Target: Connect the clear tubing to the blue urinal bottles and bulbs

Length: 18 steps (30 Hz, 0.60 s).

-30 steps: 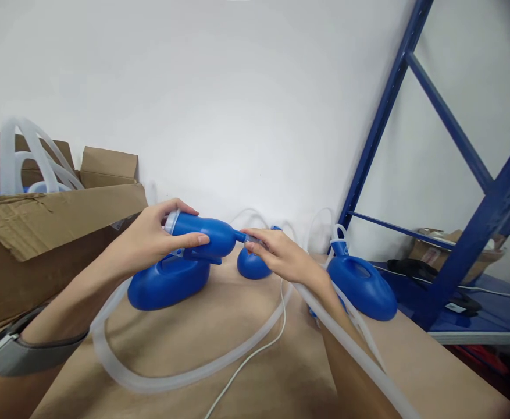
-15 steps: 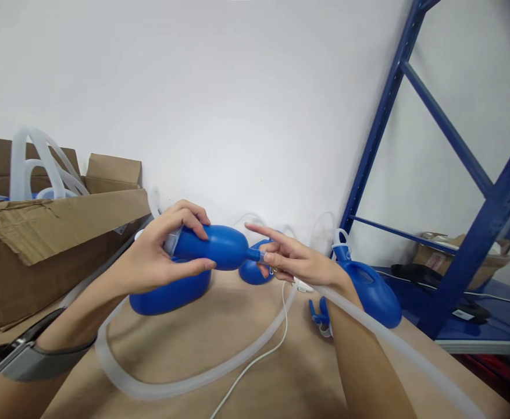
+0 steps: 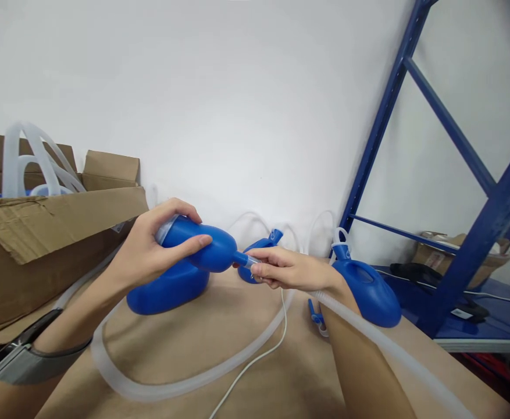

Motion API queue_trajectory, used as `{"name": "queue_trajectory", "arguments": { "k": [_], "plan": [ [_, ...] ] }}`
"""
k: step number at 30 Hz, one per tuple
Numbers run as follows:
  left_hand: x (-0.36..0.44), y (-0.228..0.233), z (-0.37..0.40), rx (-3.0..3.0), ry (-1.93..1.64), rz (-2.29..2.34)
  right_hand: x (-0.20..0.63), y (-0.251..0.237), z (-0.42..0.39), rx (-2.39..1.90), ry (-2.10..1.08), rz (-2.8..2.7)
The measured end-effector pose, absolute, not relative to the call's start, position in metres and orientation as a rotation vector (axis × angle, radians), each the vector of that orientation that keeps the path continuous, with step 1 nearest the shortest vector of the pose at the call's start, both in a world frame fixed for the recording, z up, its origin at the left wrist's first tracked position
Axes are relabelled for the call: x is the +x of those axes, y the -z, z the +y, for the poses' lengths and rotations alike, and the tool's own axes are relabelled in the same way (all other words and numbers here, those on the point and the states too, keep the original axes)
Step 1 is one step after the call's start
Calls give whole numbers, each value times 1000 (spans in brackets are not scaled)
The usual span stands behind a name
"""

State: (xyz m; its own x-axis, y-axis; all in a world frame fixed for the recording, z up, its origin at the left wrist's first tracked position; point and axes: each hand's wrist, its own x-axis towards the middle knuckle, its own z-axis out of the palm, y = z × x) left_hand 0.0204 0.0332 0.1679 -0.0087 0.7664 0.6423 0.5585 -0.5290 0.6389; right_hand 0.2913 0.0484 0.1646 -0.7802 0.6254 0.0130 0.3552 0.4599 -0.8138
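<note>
**Right hand closes on the bulb's nozzle again**

Since half a second ago, the right hand (image 3: pixel 287 270) has folded its fingers, which were spread open, and now pinches the narrow tip of the blue bulb (image 3: pixel 204 247) together with the end of the clear tube (image 3: pixel 385 349). The bulb has also tilted a little, with its tip lower than before.

The left hand (image 3: pixel 150 253) is closed around the wide end of the bulb, thumb along the front side and fingers over the top. The bulb is held in the air above the table (image 3: pixel 180 349), between both hands, just above a blue bottle (image 3: pixel 167 288) that lies on the table.

The tube runs from the right hand along the right forearm toward the lower right edge. Another part of tube makes a wide loop on the table in front of the person. A thin white cable (image 3: pixel 259 352) lies inside this loop.

A second blue bottle (image 3: pixel 366 291) lies right of the right hand, and a third blue piece (image 3: pixel 259 244) shows behind the fingers. A small blue clip (image 3: pixel 316 314) lies on the table near the right wrist. A cardboard box (image 3: pixel 49 233) with more tubes stands at the left, and a blue rack (image 3: pixel 477 238) stands at the right.
</note>
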Motion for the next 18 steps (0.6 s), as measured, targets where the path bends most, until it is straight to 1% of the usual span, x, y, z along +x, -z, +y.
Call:
{"name": "queue_trajectory", "arguments": {
  "k": [3, 5, 10, 15, 18],
  "plan": [
    [25, -166, 32, 1955, -1623, 1413, 291, -172, 40, -870, -847, -2556],
    [28, -164, 30, 1904, -1701, 1379, 292, -175, 36, -849, -650, -2599],
    [37, -157, 24, 1926, -1858, 1317, 297, -177, 28, -770, -490, -2612],
    [44, -149, 23, 2015, -2045, 1247, 298, -178, 20, -749, -143, -2566],
    [46, -144, 25, 2054, -2131, 1203, 298, -178, 18, -708, -54, -2521]
  ]
}}
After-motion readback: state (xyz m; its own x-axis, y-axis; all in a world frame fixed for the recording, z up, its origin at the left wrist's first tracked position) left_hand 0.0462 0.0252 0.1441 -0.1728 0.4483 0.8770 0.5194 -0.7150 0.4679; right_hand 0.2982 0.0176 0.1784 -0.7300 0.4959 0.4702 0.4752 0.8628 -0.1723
